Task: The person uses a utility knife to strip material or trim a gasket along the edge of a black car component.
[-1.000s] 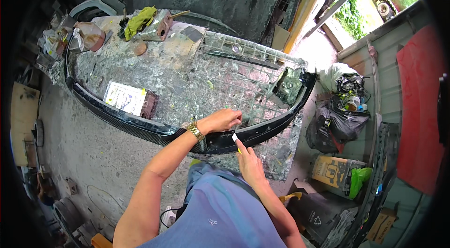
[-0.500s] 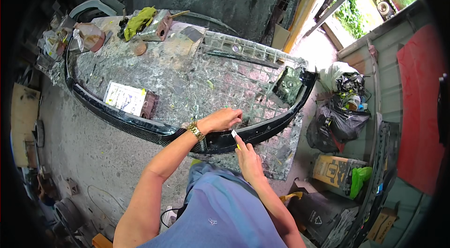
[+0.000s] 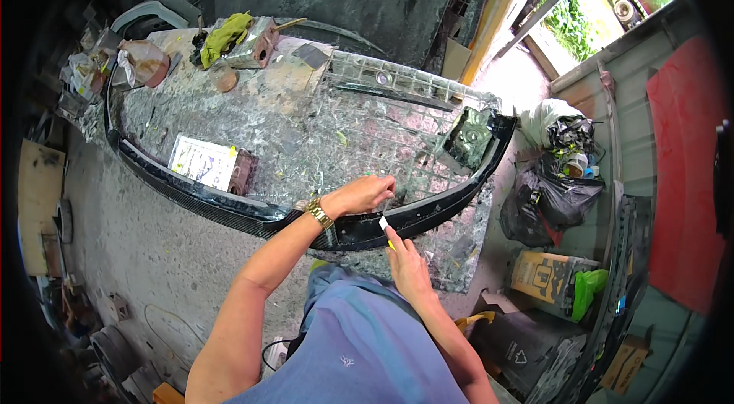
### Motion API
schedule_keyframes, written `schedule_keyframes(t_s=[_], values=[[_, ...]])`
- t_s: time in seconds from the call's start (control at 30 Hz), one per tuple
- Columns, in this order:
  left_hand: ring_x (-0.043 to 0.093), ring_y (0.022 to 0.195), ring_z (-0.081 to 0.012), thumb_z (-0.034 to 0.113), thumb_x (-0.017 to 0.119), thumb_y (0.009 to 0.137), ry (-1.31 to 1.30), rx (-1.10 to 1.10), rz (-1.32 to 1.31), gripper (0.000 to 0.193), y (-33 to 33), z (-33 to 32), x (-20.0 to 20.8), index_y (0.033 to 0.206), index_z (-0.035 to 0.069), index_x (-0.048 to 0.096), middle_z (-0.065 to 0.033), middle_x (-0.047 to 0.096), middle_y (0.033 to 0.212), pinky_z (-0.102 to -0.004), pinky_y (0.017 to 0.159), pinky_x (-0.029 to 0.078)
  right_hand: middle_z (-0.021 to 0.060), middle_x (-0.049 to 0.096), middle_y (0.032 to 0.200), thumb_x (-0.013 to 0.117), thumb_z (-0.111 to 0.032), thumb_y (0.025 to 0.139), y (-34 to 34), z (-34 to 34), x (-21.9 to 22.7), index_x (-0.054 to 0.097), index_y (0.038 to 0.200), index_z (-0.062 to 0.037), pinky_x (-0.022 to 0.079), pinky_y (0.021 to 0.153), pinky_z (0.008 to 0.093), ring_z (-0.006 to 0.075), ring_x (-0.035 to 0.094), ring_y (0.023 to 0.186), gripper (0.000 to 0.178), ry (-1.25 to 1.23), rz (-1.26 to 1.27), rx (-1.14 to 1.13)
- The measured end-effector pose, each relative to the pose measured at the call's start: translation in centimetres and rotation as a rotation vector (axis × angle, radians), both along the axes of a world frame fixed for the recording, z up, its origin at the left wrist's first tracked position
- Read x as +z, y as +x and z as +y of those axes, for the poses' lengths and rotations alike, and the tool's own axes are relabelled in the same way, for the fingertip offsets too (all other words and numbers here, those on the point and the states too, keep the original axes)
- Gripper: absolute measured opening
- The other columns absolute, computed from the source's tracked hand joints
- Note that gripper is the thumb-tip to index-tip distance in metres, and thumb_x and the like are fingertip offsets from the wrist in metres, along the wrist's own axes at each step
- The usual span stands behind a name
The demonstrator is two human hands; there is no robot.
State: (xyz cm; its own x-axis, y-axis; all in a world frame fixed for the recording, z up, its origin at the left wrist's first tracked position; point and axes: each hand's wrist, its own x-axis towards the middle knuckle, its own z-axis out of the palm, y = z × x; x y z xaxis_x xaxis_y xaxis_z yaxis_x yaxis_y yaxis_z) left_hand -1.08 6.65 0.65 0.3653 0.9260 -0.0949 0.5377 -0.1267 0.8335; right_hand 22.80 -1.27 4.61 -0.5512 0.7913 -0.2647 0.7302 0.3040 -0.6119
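Black curved trim runs crosswise; our left hand curls closed at its far edge, contents unclear; our nearer right hand grips a white-tipped tool.

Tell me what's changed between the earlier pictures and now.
The right hand and the white-and-yellow tool it grips edged slightly away from the body, then back toward it, ending about where they began. Nothing was visibly picked up or let go. The left hand stayed at the far edge of the black strip, which hasn't visibly moved.
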Motion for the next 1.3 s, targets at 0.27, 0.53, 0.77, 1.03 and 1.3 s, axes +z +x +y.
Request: schedule_keyframes(t_s=[0.27,0.53,0.77,1.03,1.3], values=[[0.064,0.079,-0.0460,0.023,0.056,0.103,0.009,0.006,0.010,0.021,0.2,0.0,0.2,0.106,0.003,0.054,-0.0225,0.066,0.079,-0.0538,0.070,0.048,0.0232,0.057,0.105,0.057,-0.022,0.104,-0.7,0.5,-0.4,0.041,0.154,-0.0204,0.052,0.070,0.0592,0.0495,0.065,0.080,0.052,0.018,-0.017,-0.013],[0.066,0.066,-0.0399,0.024,0.052,0.105,-0.082,0.030,-0.025,0.019,0.1,-0.1,1.0,0.106,0.005,0.051,-0.0182,0.064,0.069,-0.0509,0.064,0.048,0.0231,0.057,0.100,0.060,-0.016,0.101,-0.2,-0.1,0.4,0.044,0.153,-0.0186,0.050,0.071,0.0576,0.0483,0.063,0.083,0.054,0.006,-0.027,0.016],[0.065,0.063,-0.0387,0.024,0.050,0.106,-0.021,0.042,-0.026,0.018,0.2,-0.1,0.3,0.107,0.006,0.049,-0.0175,0.063,0.066,-0.0508,0.062,0.047,0.0237,0.058,0.102,0.060,-0.016,0.101,-0.5,0.0,0.0,0.044,0.153,-0.0176,0.051,0.073,0.0573,0.0491,0.063,0.085,0.055,0.000,-0.030,-0.017],[0.064,0.059,-0.0379,0.025,0.048,0.108,-0.094,0.059,-0.051,0.018,0.3,0.0,0.7,0.110,0.007,0.046,-0.0162,0.061,0.062,-0.0496,0.060,0.046,0.0243,0.057,0.107,0.057,-0.021,0.104,-0.9,0.6,-0.2,0.041,0.154,-0.0185,0.052,0.071,0.0590,0.0493,0.065,0.081,0.053,0.012,-0.018,-0.033],[0.064,0.056,-0.0342,0.026,0.045,0.109,-0.088,0.053,-0.062,0.019,0.4,0.1,0.7,0.109,0.008,0.045,-0.0133,0.060,0.060,-0.0473,0.058,0.046,0.0246,0.059,0.103,0.061,-0.015,0.100,0.0,-0.3,0.1,0.045,0.152,-0.0167,0.051,0.075,0.0563,0.0488,0.063,0.089,0.054,-0.013,-0.001,-0.022]])
